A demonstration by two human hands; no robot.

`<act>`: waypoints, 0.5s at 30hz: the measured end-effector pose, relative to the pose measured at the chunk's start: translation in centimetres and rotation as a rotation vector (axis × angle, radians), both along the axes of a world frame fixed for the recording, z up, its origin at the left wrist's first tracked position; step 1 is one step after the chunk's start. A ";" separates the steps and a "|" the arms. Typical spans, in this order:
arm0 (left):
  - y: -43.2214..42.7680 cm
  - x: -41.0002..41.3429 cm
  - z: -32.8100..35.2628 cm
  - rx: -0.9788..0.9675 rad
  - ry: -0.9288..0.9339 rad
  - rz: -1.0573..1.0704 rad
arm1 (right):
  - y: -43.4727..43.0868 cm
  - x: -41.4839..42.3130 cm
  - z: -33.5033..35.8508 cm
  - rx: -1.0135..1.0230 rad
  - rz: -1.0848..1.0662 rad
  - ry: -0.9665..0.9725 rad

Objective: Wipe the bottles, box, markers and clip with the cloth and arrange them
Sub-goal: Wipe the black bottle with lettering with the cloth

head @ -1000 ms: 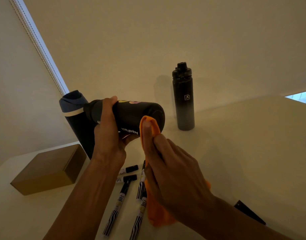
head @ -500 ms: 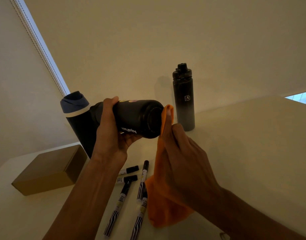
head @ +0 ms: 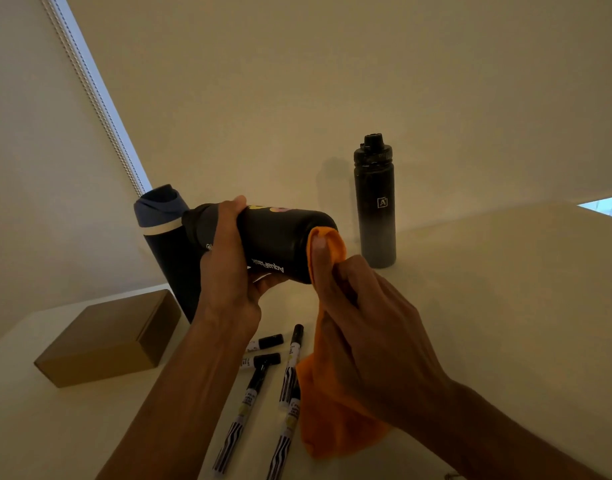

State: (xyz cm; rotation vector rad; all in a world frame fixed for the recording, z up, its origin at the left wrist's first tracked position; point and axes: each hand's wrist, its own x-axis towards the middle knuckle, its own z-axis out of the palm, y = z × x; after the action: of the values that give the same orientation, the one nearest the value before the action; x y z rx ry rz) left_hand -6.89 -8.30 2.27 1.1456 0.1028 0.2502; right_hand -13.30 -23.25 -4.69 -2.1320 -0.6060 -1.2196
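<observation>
My left hand point(head: 228, 271) grips a black bottle point(head: 277, 237) with white lettering, held on its side above the table, cap end to the left. My right hand point(head: 363, 327) holds the orange cloth point(head: 329, 420) and presses a fold of it against the bottle's base. A tall black-to-grey bottle point(head: 375, 202) stands upright at the back. A dark blue bottle point(head: 166, 237) stands behind my left hand. The brown cardboard box point(head: 107, 337) lies at the left. Several markers point(head: 290, 365) lie on the table under my arms. Nothing in view reads clearly as the clip.
The white table point(head: 505, 306) stretches to the right, its far edge meeting the wall. A window blind's edge point(head: 100, 98) runs up at the left. A small metal item point(head: 451, 476) peeks in at the bottom edge.
My right hand has slid the cloth over the bottle's base, from the right rim back onto the bottom face. The bottle stays on its side in my left hand.
</observation>
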 end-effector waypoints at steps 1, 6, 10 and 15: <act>0.0 0.0 0.1 -0.006 0.005 -0.008 | -0.1 -0.1 0.2 -0.030 -0.004 -0.060; 0.2 -0.2 0.4 -0.025 0.029 -0.003 | -0.1 -0.6 0.8 -0.181 -0.070 -0.270; 0.1 -0.3 0.8 0.018 0.045 0.020 | -0.5 -0.1 0.3 -0.249 -0.073 -0.215; 0.7 -0.2 0.6 0.004 0.019 -0.040 | -1.8 0.5 0.1 -0.327 0.022 -0.136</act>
State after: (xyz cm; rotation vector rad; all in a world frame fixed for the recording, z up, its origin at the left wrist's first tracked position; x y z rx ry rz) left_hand -7.08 -7.58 2.92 1.1531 0.0957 0.2043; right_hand -12.78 -25.02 -4.64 -2.3101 -0.9410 -1.3359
